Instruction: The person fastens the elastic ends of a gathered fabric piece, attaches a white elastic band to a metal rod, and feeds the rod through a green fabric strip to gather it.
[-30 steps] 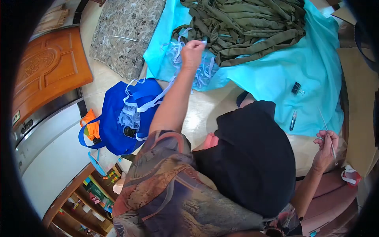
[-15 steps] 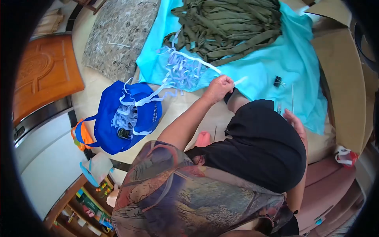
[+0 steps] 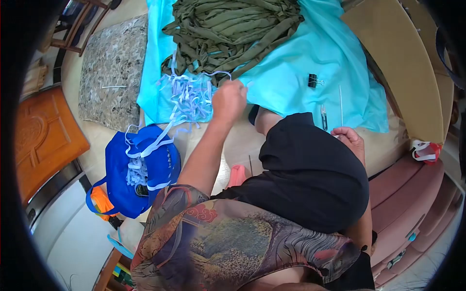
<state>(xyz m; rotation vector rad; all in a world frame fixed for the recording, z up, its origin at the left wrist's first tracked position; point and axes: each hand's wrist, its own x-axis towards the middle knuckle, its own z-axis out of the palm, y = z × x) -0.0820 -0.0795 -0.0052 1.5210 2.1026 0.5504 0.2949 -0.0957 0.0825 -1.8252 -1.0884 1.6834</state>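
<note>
My left hand [image 3: 229, 100] is closed on a pale blue ribbon [image 3: 222, 73] just right of a ribbon heap [image 3: 191, 99] on the turquoise cloth [image 3: 284, 86]. Beyond it lies a pile of olive-green strips [image 3: 233, 36]. At the right, beside my black-clad knee, my right hand [image 3: 350, 140] has its fingers drawn together, with a tiny white bit at the tips that is too small to name. A thin white stick [image 3: 341, 106] lies on the cloth just above those fingers. Small snips [image 3: 324, 118] and a black binder clip [image 3: 314, 80] are near it.
A blue bag [image 3: 116, 167] with more ribbon stands at the left, beside an orange bag [image 3: 101, 200]. A patterned cushion [image 3: 110, 72] holds another white stick. Cardboard [image 3: 398, 58] and a pink seat [image 3: 405, 203] are at the right.
My left hand went from over the ribbon heap to its right, drawing ribbon out, then came partway back. The stick has left my right hand, which moved closer to my knee. The view has shifted.
</note>
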